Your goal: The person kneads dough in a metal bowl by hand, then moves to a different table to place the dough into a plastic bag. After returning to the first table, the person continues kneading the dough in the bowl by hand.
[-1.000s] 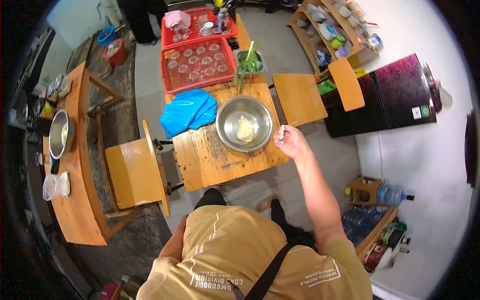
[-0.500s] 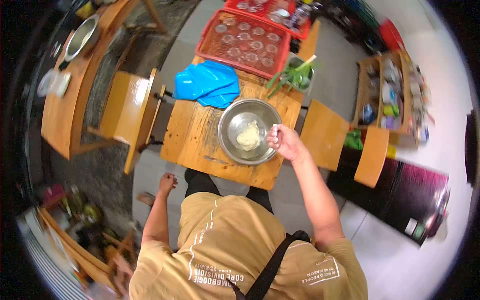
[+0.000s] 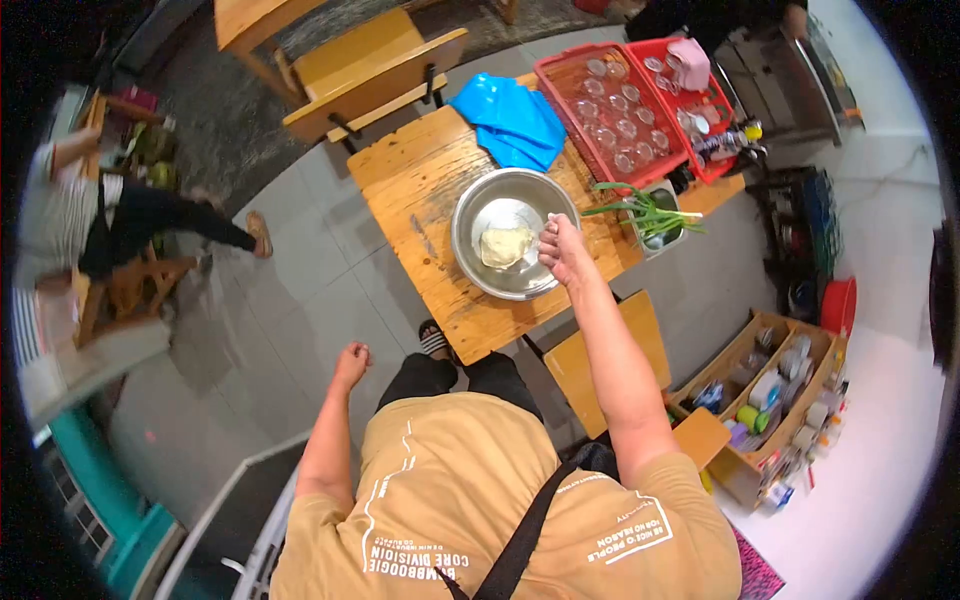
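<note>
A steel bowl stands on a worn wooden table, with a pale lump of dough at its bottom. At the bowl's right rim is my right hand, its fingers curled and dusted with white; whether anything is inside them is hidden. My left hand hangs off to the left, below the table's near edge, with curled fingers and nothing visible in it. Behind the bowl lies a blue plastic sheet. Green stalks rest across a metal container to the right.
A red crate of clear glasses stands at the table's far end, beside a red tray of bottles. Chairs flank the table. A wooden shelf of supplies is at the right. At the left, another person steps on the tiled floor.
The view has swung, so the table appears rotated and another person shows at the left. My right hand remains at the bowl's right rim, and my left hand still hangs low.
</note>
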Available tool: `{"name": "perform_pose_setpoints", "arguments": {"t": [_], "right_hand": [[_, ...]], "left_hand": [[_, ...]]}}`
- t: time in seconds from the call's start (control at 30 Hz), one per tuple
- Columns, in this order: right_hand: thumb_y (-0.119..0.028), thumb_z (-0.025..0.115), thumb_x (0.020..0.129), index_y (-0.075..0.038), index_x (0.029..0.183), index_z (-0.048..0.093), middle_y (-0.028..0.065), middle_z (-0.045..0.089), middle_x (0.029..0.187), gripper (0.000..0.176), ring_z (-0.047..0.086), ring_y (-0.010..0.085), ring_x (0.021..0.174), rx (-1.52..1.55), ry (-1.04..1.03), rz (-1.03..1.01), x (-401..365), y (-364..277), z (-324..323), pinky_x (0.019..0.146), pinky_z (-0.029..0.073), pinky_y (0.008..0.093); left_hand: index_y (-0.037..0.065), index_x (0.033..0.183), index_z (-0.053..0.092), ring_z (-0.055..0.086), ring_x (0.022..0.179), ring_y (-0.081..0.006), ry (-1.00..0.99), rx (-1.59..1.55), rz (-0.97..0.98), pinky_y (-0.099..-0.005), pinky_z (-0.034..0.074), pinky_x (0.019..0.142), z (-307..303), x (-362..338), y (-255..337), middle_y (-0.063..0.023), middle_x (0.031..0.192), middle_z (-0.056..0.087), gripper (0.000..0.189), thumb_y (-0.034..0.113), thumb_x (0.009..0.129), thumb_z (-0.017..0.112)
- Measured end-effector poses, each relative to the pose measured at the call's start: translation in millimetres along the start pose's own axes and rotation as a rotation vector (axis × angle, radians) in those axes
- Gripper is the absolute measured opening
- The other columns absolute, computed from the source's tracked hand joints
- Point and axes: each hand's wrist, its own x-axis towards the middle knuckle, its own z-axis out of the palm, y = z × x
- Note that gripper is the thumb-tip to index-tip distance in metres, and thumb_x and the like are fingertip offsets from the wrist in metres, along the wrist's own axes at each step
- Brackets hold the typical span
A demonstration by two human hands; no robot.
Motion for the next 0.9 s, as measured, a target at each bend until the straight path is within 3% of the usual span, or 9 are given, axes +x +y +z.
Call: {"name": "perform_pose_setpoints", "arguments": {"t": [0.07, 0.1, 0.13, 0.2, 0.23, 0.33, 0.47, 0.63, 0.9], "right_hand": [[-0.022, 0.049, 0.104, -0.017, 0.072, 0.044, -0.0063, 0.032, 0.061, 0.033, 0.027, 0.0074, 0.046, -0.227, -0.023, 0.057, 11.7, 6.6, 1.3, 0.04, 0.022, 0.0259], [-0.018, 0.054, 0.103, -0.012, 0.079, 0.058, -0.0036, 0.046, 0.067, 0.025, 0.04, 0.009, 0.052, -0.187, -0.038, 0.014, 20.6, 10.7, -6.7, 0.047, 0.033, 0.0256], [-0.018, 0.054, 0.103, -0.012, 0.079, 0.058, -0.0036, 0.046, 0.067, 0.025, 0.04, 0.009, 0.052, -0.219, -0.04, 0.016, 20.6, 13.1, -4.2, 0.047, 0.033, 0.0256], [-0.011, 0.057, 0.101, -0.006, 0.102, 0.068, 0.0015, 0.061, 0.082, 0.012, 0.053, 0.012, 0.066, -0.394, -0.068, -0.202, 24.0, 13.1, 5.7, 0.059, 0.043, 0.026], [-0.005, 0.06, 0.097, -0.001, 0.121, 0.067, 0.0055, 0.069, 0.094, 0.025, 0.061, 0.0146, 0.079, -0.446, -0.123, -0.136, 27.1, 13.0, 1.5, 0.07, 0.049, 0.0267], [0.001, 0.058, 0.095, 0.001, 0.119, 0.067, 0.007, 0.07, 0.098, 0.025, 0.065, 0.0167, 0.088, -0.542, -0.042, -0.209, 31.9, 10.0, 4.5, 0.073, 0.052, 0.0274], [0.012, 0.049, 0.091, 0.01, 0.125, 0.059, 0.0181, 0.064, 0.12, 0.036, 0.068, 0.0293, 0.107, -0.551, -0.103, -0.216, 47.5, 5.6, 4.6, 0.094, 0.059, 0.035], [0.011, 0.047, 0.094, 0.01, 0.123, 0.06, 0.0203, 0.063, 0.123, 0.032, 0.068, 0.0315, 0.106, -0.695, -0.166, -0.132, 64.4, -8.7, 5.5, 0.093, 0.061, 0.0381], [0.004, 0.05, 0.096, 0.006, 0.117, 0.067, 0.017, 0.071, 0.112, 0.027, 0.071, 0.0232, 0.095, -1.003, -0.41, 0.09, 130.4, -48.1, -15.1, 0.088, 0.06, 0.0334]], "left_hand": [[-0.002, 0.104, 0.064, 0.067, 0.071, -0.017, 0.061, -0.154, -0.085, -0.0333, 0.057, 0.066, 7.1, -18.2, -27.6, -0.0089, 0.084, 0.069, 0.025, 0.022, 0.104, 0.057], [-0.002, 0.104, 0.064, 0.067, 0.071, -0.017, 0.069, -0.185, -0.085, -0.0333, 0.057, 0.066, 9.1, -20.9, -43.0, -0.0089, 0.084, 0.069, 0.025, 0.022, 0.104, 0.057], [-0.003, 0.104, 0.063, 0.067, 0.072, -0.017, 0.106, -0.214, -0.086, -0.0334, 0.058, 0.067, 11.7, -25.4, -61.5, -0.0098, 0.084, 0.07, 0.025, 0.022, 0.104, 0.058], [-0.004, 0.104, 0.063, 0.068, 0.072, -0.0171, 0.155, -0.276, -0.087, -0.0335, 0.059, 0.067, 21.0, -33.6, -87.9, -0.0107, 0.085, 0.07, 0.026, 0.021, 0.104, 0.058], [-0.004, 0.104, 0.063, 0.068, 0.074, -0.0176, 0.18, -0.303, -0.081, -0.0333, 0.059, 0.067, 23.2, -39.9, -95.9, -0.0112, 0.086, 0.07, 0.026, 0.021, 0.104, 0.057], [-0.005, 0.106, 0.063, 0.07, 0.077, -0.0183, 0.262, -0.371, -0.072, -0.0331, 0.059, 0.068, 28.7, -57.6, -106.2, -0.0122, 0.089, 0.071, 0.027, 0.022, 0.104, 0.057], [-0.005, 0.11, 0.063, 0.072, 0.081, -0.019, 0.397, -0.352, -0.029, -0.033, 0.059, 0.072, 48.0, -74.9, -108.4, -0.0135, 0.093, 0.072, 0.03, 0.023, 0.105, 0.056], [0.001, 0.114, 0.063, 0.072, 0.083, -0.018, 0.511, -0.472, 0.019, -0.0318, 0.054, 0.07, 98.3, -51.3, -68.2, -0.0097, 0.094, 0.073, 0.033, 0.032, 0.105, 0.057], [0.0, 0.125, 0.062, 0.071, 0.097, -0.0187, 0.533, -0.79, 0.151, -0.0326, 0.057, 0.083, 192.3, -44.8, 144.4, -0.009, 0.103, 0.072, 0.031, 0.025, 0.108, 0.053]]}}
